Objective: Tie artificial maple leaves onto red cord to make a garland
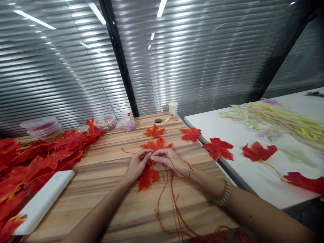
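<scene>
My left hand (pixel 140 164) and my right hand (pixel 173 161) meet over the middle of the wooden table, fingers pinched together. Both are closed on a thin red cord (pixel 173 192); a short end pokes out past my left hand, and a loop crosses the back of my right hand. The exact pinch point is hidden by the fingers. Under and around them lies a string of artificial maple leaves, red-orange with yellow stems: one leaf (pixel 147 178) below my fingers, another (pixel 157 144) just beyond, a third (pixel 154 131) farther off. Long cord strands hang toward the table's near edge.
A heap of red leaves (pixel 48 158) and a white power bank (pixel 44 202) lie left. Bead containers (pixel 105 123), a bead bag (pixel 128 125) and paper cups (pixel 173 109) stand at the back. Right, a white table (pixel 202 121) bears yellow stems (pixel 286 121) and leaves, beyond a gap.
</scene>
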`<state>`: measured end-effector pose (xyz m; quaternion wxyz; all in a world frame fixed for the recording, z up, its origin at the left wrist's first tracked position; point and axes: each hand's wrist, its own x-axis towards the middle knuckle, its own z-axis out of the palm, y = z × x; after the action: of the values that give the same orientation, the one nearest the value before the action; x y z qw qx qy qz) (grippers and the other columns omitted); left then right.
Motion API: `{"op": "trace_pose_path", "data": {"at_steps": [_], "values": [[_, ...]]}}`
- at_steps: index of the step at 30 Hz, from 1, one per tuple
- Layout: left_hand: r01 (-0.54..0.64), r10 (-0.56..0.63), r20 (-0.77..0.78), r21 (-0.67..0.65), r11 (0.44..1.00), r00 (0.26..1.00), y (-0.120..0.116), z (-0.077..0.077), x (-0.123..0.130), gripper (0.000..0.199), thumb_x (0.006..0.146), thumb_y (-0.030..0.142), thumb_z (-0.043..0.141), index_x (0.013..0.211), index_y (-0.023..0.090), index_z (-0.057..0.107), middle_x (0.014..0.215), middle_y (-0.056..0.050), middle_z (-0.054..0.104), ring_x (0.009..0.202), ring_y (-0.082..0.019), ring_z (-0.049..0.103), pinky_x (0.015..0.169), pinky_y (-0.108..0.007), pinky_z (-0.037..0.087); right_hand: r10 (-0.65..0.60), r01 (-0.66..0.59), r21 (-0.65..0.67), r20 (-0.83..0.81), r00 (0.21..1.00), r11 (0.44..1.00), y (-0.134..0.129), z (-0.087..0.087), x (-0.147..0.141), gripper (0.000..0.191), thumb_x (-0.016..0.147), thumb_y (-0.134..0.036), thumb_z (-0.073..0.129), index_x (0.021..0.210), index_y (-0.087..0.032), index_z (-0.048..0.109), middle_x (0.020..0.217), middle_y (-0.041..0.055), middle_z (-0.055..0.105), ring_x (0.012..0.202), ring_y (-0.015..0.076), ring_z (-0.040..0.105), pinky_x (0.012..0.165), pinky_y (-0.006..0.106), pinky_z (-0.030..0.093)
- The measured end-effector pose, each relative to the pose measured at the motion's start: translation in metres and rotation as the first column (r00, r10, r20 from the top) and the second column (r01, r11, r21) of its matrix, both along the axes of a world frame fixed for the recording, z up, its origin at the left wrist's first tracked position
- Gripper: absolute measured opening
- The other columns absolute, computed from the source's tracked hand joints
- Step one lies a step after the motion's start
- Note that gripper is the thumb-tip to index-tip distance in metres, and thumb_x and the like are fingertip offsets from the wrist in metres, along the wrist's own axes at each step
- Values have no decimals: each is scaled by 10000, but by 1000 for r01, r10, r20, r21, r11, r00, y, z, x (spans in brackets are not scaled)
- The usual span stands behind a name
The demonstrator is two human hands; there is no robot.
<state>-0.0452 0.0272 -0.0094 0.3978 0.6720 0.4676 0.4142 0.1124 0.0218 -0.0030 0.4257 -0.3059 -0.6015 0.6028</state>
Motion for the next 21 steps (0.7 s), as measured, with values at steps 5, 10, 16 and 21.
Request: {"op": "trace_pose_path", "data": {"at_steps": [5,10,16,21], "values": [[7,-7,-5,4,1000,1000,0,1,0,228,765,302,518,865,134,634,799,-47,653,674,-134,573,613,-231,451,2,-2,-1,-2,1000,1000,-1,1,0,252,699,-355,632,773,-115,660,671,6,563,617,94,447,589,223,349],[-3,3,0,4,1000,1000,-1,1,1,220,759,295,526,855,130,635,810,-54,653,681,-137,574,612,-234,453,9,-9,0,-11,1000,1000,0,0,0,234,704,-337,631,765,-113,657,657,2,557,605,89,442,587,223,349],[5,-5,6,-1,1000,1000,0,1,1,217,762,290,525,856,126,633,806,-58,651,706,-144,577,627,-238,454,8,-7,4,-16,1000,1000,0,-1,0,232,705,-334,631,767,-113,661,664,3,563,614,92,451,596,228,350],[10,-10,5,10,1000,1000,0,0,0,216,767,287,523,862,126,632,809,-58,647,721,-145,578,642,-238,455,8,-8,-2,-14,1000,1000,0,-1,0,229,701,-330,635,771,-114,662,652,0,557,605,92,448,591,230,349]]}}
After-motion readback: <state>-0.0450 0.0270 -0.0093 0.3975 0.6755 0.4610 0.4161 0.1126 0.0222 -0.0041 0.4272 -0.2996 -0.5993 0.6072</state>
